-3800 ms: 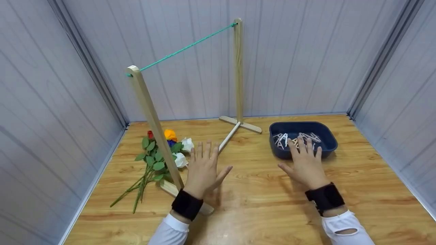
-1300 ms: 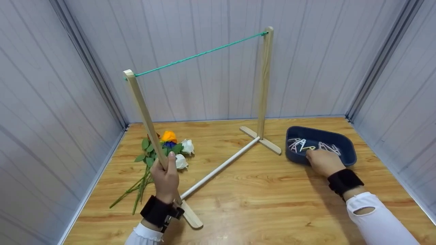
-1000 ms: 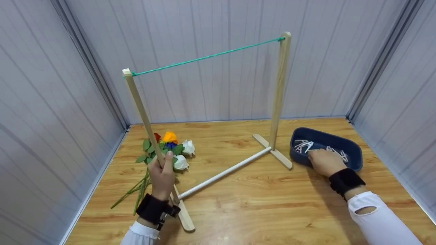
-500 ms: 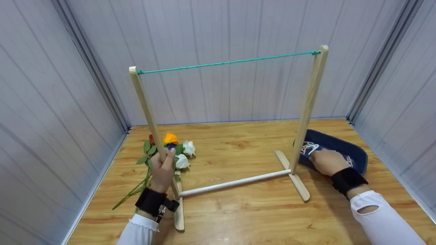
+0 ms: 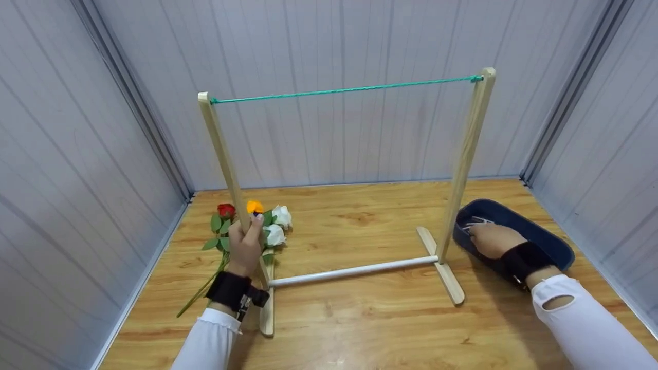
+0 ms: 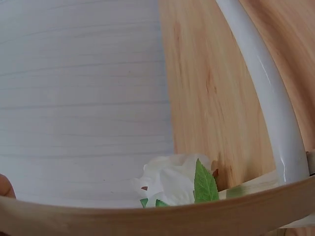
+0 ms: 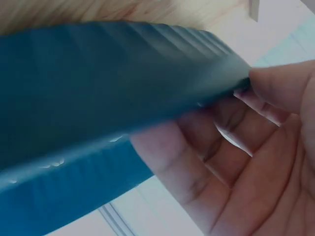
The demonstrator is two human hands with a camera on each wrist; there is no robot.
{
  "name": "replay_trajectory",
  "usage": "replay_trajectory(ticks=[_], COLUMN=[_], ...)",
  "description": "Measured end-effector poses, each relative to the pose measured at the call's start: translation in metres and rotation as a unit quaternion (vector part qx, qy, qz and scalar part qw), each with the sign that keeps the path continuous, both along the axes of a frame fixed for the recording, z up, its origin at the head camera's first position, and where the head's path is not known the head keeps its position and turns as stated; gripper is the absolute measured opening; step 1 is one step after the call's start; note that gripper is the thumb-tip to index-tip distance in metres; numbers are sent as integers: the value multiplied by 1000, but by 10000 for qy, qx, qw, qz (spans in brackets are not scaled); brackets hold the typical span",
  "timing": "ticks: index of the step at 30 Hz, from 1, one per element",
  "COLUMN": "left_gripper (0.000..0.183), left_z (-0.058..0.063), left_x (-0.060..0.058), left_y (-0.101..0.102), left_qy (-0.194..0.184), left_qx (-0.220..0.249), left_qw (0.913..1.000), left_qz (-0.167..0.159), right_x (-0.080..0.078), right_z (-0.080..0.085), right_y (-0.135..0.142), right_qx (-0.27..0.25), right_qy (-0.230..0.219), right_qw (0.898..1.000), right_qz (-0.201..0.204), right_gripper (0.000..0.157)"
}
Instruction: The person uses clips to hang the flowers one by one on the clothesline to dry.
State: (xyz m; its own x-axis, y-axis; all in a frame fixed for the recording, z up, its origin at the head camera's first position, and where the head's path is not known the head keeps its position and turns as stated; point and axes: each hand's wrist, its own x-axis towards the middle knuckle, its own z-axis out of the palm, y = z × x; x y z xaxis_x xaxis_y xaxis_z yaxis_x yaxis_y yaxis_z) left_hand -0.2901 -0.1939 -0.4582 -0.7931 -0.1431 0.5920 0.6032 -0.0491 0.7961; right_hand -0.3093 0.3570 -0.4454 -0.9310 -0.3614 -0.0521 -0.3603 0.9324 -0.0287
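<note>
My left hand [image 5: 245, 245] grips the left post [image 5: 221, 144] of a wooden stand, thumb up along it. A green cord [image 5: 339, 91] joins the two post tops, and a white rod [image 5: 354, 270] links the feet. In the left wrist view the post [image 6: 147, 221] crosses the bottom edge. On the right, my right hand [image 5: 496, 240] pinches the near rim of a dark blue basin [image 5: 545, 234]. The right wrist view has the thumb on the basin's [image 7: 98, 93] outer wall and the fingers inside. White clothespins [image 5: 478, 222] lie inside, partly hidden by the hand.
Artificial roses lie behind the left post: a red rose [image 5: 226, 210], an orange rose [image 5: 254, 206] and white roses [image 5: 276, 235], their stems toward the front left. The right post [image 5: 470, 154] stands close to the basin. Pale panel walls enclose the wooden tabletop [image 5: 354, 324].
Both hands were spread flat at first; now they grip the post and the rim. The stand has swung round, its far post coming right and nearer. The basin has shifted right and turned.
</note>
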Motion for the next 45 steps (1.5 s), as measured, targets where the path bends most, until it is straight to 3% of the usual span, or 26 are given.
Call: replay_trajectory(ticks=[4,9,12,19,26,34,39,45], left_gripper=[45,44,44,43,43,45,45,44], left_z=[-1,-2,-1,-2,-2,-1,-1,-2], left_x=[-1,-2,-3,-5,-4,2,5,5], left_y=[-1,-1,-1,1,3,14,18,20], left_qy=[72,126,141,142,247,200,201,205], left_qx=[-12,40,69,97,90,60,50,-8], left_qw=[9999,9995,9994,9994,9988,9977,9977,9979], left_qz=[-115,-289,-309,-309,-405,-650,-652,-618], right_x=[-4,-6,-7,-9,-5,-1,1,7], right_z=[6,12,15,15,14,8,7,11], right_y=[-2,-7,-9,-9,-10,-3,-2,-2], right_qx=[-202,-417,-326,-534,-1211,-2175,-2338,-2365], right_qy=[-527,-1579,-1894,-2200,-2505,-2585,-2824,-3077], right_qw=[9982,9863,9806,9729,9583,9402,9287,9187], right_qz=[177,-243,-391,-468,-648,-449,-558,-740], right_gripper=[20,32,36,31,19,28,52,58])
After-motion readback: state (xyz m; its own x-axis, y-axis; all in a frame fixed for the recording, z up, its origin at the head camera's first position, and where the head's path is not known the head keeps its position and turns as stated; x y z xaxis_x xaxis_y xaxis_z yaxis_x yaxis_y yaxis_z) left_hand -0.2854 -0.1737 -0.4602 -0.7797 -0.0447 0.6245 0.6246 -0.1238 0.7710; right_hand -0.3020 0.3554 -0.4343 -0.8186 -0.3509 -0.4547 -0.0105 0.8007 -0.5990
